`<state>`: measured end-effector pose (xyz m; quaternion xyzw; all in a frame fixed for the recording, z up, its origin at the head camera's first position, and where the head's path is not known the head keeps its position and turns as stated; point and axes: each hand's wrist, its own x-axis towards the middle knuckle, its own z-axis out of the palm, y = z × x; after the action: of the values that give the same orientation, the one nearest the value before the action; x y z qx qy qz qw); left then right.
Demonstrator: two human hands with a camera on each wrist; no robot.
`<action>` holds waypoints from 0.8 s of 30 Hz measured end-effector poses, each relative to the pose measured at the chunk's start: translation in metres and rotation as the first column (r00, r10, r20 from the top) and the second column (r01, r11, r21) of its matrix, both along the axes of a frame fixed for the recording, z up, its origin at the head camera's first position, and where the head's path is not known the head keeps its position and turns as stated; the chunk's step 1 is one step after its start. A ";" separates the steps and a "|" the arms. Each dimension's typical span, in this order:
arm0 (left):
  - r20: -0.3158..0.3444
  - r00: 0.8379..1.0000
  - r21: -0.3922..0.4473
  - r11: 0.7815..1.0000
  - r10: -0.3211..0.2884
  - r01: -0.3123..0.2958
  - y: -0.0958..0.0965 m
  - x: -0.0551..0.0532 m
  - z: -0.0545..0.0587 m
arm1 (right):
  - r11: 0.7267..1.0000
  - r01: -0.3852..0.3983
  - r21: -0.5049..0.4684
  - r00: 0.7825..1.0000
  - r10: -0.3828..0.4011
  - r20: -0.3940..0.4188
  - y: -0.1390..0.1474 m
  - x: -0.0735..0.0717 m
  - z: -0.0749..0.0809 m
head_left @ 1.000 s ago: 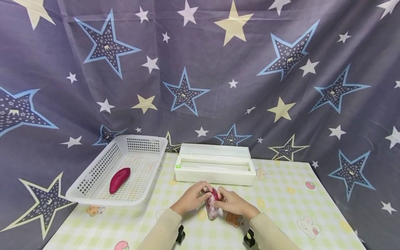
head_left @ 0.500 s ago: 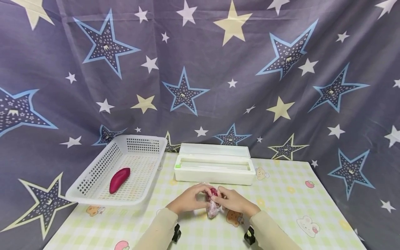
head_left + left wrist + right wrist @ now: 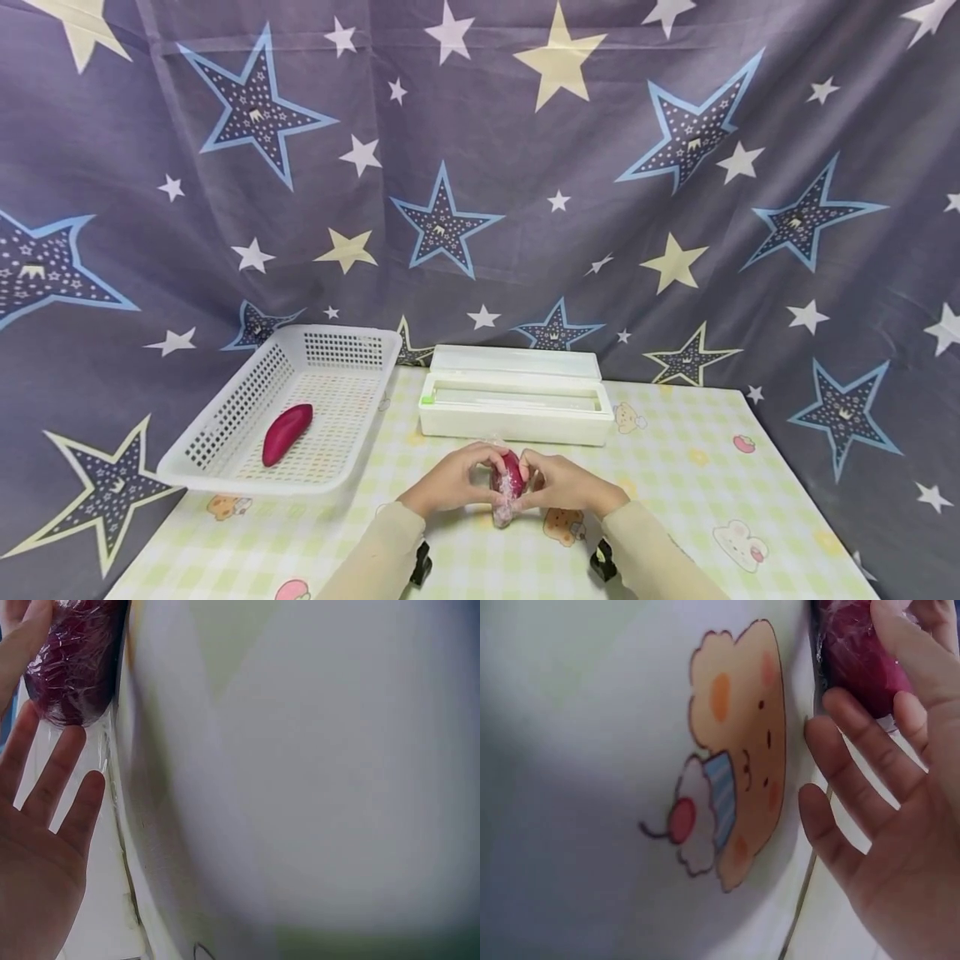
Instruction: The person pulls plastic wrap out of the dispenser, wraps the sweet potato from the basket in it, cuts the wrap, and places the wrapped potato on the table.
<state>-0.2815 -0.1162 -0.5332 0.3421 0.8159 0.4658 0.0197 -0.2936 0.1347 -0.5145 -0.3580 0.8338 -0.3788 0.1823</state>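
A dark red sweet potato partly wrapped in clear cling film lies between the two hands, near the front middle of the table. My left hand holds it from the left, thumb at the near end and fingertips at the far end. From the right, my right hand holds it with thumb and index finger. Crinkled film shows on the sweet potato in the left wrist view, where the left hand's other fingers spread beside it. The right wrist view shows smooth red skin on the sweet potato beside the right hand.
Just beyond the hands stands a long white box with its lid raised. A white mesh basket at the left contains another red sweet potato. The checked tablecloth reaches back to a star-patterned curtain.
The right thumb has moved from the top of the sweet potato toward its near end, and the left thumb has moved that way too. More red skin shows between the hands.
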 end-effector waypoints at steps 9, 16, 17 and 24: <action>-0.016 1.000 0.026 1.000 0.005 -0.005 0.000 0.001 -0.002 | 1.000 -0.028 -0.011 0.996 0.027 -0.084 -0.003 -0.001 -0.001; 0.023 1.000 -0.023 1.000 0.000 0.001 -0.001 0.003 0.003 | 1.000 -0.006 -0.016 0.995 0.005 -0.104 -0.006 -0.003 0.001; 0.025 1.000 -0.030 1.000 0.000 0.001 0.000 0.002 0.003 | 1.000 0.005 -0.022 0.995 -0.007 -0.096 -0.006 -0.002 0.002; -0.124 0.990 -0.121 0.990 0.060 -0.076 0.011 0.003 0.003 | 0.999 0.016 -0.044 0.996 -0.020 -0.090 -0.001 0.000 0.002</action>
<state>-0.2782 -0.1056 -0.5303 0.3394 0.8545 0.3925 -0.0237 -0.2936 0.1337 -0.5126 -0.3709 0.8360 -0.3817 0.1331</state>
